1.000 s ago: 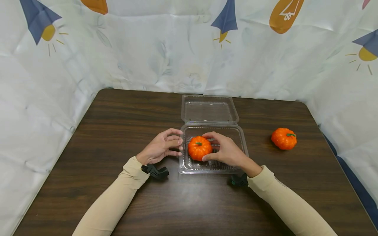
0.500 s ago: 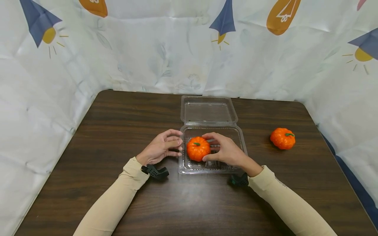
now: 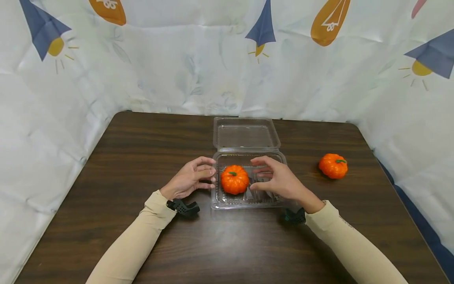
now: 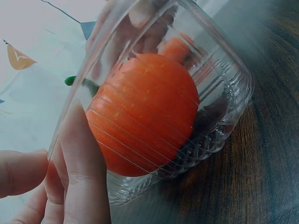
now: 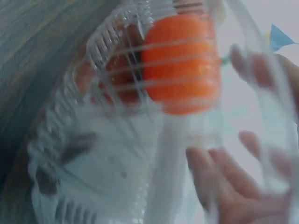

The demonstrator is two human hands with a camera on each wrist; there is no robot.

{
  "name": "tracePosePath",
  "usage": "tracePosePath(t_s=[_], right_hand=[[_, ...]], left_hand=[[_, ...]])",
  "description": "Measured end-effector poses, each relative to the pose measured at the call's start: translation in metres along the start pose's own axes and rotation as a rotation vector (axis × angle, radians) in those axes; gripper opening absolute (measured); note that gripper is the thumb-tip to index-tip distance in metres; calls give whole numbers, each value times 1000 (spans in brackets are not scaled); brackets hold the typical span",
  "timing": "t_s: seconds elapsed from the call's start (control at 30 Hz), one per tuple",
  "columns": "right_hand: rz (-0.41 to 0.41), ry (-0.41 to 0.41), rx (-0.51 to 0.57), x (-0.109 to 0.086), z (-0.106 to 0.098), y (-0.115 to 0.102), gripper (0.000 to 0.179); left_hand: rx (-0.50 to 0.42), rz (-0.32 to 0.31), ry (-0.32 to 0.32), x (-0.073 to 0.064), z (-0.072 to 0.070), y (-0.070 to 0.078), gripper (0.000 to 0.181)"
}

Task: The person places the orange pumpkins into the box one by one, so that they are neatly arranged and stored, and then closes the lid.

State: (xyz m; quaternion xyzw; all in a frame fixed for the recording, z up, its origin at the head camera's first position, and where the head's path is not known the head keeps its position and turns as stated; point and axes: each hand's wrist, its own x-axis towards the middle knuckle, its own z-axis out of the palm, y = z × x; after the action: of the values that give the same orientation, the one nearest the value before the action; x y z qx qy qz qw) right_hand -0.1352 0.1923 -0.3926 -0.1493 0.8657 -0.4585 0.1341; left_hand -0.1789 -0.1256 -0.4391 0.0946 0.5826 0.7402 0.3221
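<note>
A clear plastic clamshell container (image 3: 241, 206) lies with its lid (image 3: 246, 134) folded back. In the left half of its base sits a small orange pumpkin (image 3: 235, 180) with a green stem. My left hand (image 3: 188, 177) holds the container's left rim; in the left wrist view the thumb (image 4: 23, 172) is at the edge, with the fingers (image 4: 84, 172) against the outer wall. My right hand (image 3: 278, 177) hovers over the base's right half, thumb and fingers spread, with a gap between them and the pumpkin. Through the clear wall, the pumpkin (image 5: 182, 65) shows in the right wrist view.
A second orange pumpkin (image 3: 333, 166) lies on its side on the dark wooden table (image 3: 227, 244), right of the container. A white patterned curtain (image 3: 159, 67) surrounds the table's back and sides.
My right hand has let go of the pumpkin and drawn back to the right. The pumpkin now rests in the container's left half. The left hand stays at the rim; the head view has shifted slightly.
</note>
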Motion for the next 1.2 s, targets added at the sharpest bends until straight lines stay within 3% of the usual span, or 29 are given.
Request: tracePosePath(t_s=[0.7, 1.03, 1.2], right_hand=[[46, 194, 11, -30, -55, 4, 71], [31, 298, 68, -46, -78, 10, 67], [55, 344, 20, -55, -90, 13, 66]], left_hand=[[2, 3, -5, 0, -1, -1, 34], [4, 0, -4, 0, -2, -1, 34], [4, 2, -6, 0, -2, -1, 34]])
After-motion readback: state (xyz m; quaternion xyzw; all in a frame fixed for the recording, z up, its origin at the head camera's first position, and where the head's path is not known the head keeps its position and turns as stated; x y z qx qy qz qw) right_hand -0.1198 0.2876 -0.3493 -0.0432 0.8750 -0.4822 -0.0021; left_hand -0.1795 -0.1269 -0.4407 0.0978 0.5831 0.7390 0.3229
